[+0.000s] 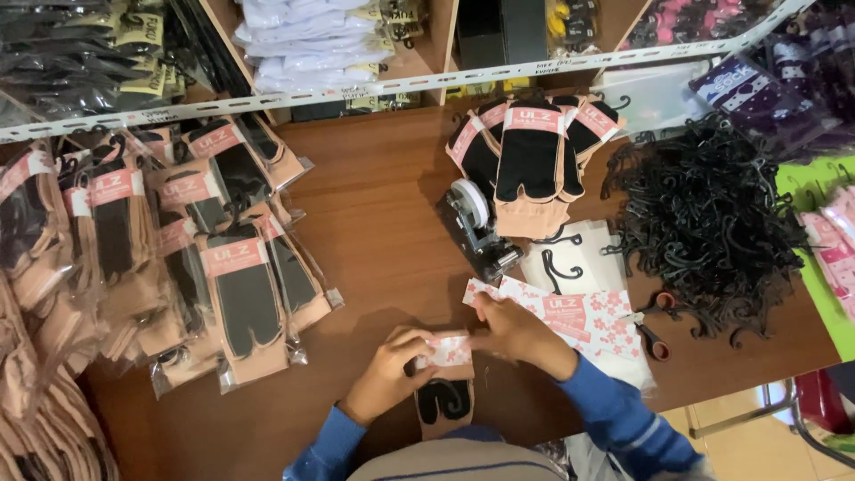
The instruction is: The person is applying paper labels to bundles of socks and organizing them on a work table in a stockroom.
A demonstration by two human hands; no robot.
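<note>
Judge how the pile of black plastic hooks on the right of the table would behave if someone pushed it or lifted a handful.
The pile of black plastic hooks looks tangled, so a lifted handful would probably drag neighbours along. Each hook seems thin and light, so a push would likely slide or scatter them over the smooth wooden table. Being curved and interlocked, they seem unlikely to roll.

The frame's left edge cuts off the bagged sock pile (53, 294).

A brown wooden bench (374, 196) carries bagged socks (223, 267) heaped well to the left of the grip, a tape dispenser (476, 227) and unbagged socks (530, 165) beyond it, floral paper labels (579, 316), scissors (655, 334) and black plastic hooks (704, 223) to its right.
</note>
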